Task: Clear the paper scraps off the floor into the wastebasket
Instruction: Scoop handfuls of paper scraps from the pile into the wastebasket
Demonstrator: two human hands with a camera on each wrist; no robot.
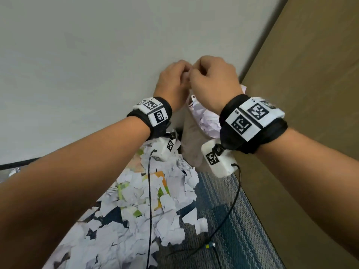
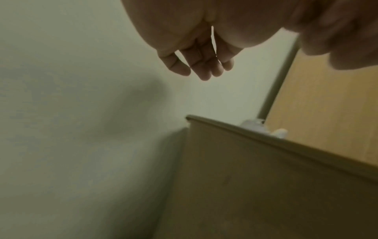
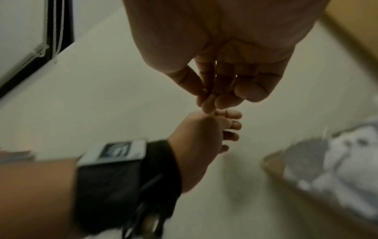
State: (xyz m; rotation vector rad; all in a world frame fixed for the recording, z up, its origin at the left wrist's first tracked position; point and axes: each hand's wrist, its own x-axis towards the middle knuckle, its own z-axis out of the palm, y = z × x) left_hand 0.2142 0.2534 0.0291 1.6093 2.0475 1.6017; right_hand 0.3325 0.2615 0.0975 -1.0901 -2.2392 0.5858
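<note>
Both my hands are raised together over the beige wastebasket (image 1: 191, 140), in the corner by the wall. My left hand (image 1: 171, 82) and right hand (image 1: 213, 80) meet at the fingertips. In the left wrist view the left hand's fingers (image 2: 200, 64) hang loosely and hold nothing that I can see. In the right wrist view my right hand's fingers (image 3: 216, 90) point down, bunched at the tips, touching the left hand (image 3: 204, 137); no paper shows between them. White crumpled scraps (image 1: 207, 121) fill the basket. A wide heap of torn paper scraps (image 1: 155, 200) lies on the floor below my left arm.
A wooden panel (image 1: 310, 94) stands right of the basket and a pale wall (image 1: 87, 74) behind it. Blue-grey carpet (image 1: 233, 220) shows bare right of the heap. Black wrist-camera cables (image 1: 149, 191) hang across the scraps.
</note>
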